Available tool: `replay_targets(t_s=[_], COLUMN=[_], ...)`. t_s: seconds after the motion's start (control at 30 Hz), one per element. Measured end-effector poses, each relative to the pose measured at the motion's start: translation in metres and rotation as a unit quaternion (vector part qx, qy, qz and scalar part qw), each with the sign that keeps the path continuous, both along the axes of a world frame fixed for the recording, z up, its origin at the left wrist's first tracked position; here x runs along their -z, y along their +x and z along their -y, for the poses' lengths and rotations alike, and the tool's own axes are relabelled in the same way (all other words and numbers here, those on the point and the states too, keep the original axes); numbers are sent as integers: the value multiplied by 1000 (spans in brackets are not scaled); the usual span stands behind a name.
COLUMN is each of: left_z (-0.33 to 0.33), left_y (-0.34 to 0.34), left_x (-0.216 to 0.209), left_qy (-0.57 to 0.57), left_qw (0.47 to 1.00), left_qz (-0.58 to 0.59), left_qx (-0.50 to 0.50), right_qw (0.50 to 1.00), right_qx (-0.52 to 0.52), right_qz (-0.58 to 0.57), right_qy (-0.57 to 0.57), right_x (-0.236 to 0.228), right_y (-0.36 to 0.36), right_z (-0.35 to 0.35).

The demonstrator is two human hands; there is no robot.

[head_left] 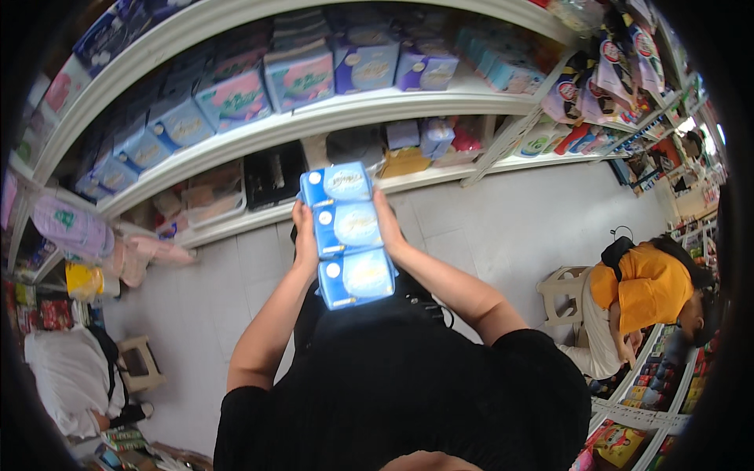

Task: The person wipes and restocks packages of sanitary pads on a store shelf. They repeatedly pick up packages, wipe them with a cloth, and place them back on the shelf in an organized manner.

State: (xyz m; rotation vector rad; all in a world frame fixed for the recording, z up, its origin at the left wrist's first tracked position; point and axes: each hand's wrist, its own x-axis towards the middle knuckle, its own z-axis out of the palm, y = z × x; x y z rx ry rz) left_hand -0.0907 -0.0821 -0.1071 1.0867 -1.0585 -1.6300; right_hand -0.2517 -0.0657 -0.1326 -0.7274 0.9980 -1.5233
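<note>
Three light-blue soft packs, which look like sanitary pad packs, form a row running away from my body. My left hand presses against the left side of the row, its fingers partly hidden behind the packs. On the opposite side my right hand clasps the far and middle packs, with its fingers also partly out of sight. Between them the two hands hold the packs in front of my black shirt, above the floor. The nearest pack lies closest to my chest.
Ahead, a white shelf carries rows of blue, pink and purple packs, with bins and boxes on the level below. At right, a person in orange bends by a beige stool. A person in white is at left, near another stool.
</note>
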Motion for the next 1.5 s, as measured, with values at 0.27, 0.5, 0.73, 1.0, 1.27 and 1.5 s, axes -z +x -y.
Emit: replay_targets(t_s=[0.27, 0.5, 0.73, 1.0, 1.27, 1.5], left_z=[6, 29, 36, 71, 140, 141], left_y=[-14, -58, -116, -233, -346, -362], left_x=[-2, 9, -14, -74, -104, -101], left_qy=[-50, -64, -29, -177, -96, -56], left_qw=[999, 992, 986, 962, 988, 994], left_qz=[3, -45, -30, -76, -111, -14], left_qx=[5, 95, 162, 192, 54, -92], right_qw=[1000, 994, 979, 947, 971, 919], right_qx=[-2, 99, 202, 300, 238, 386], right_qz=[7, -4, 23, 5, -8, 36], right_qy=[-13, -49, -19, -112, -32, -75], right_x=[-17, -30, -18, -90, -143, -122], right_y=[-16, -58, -102, -205, -313, -343], right_z=[-1, 0, -9, 4, 100, 142])
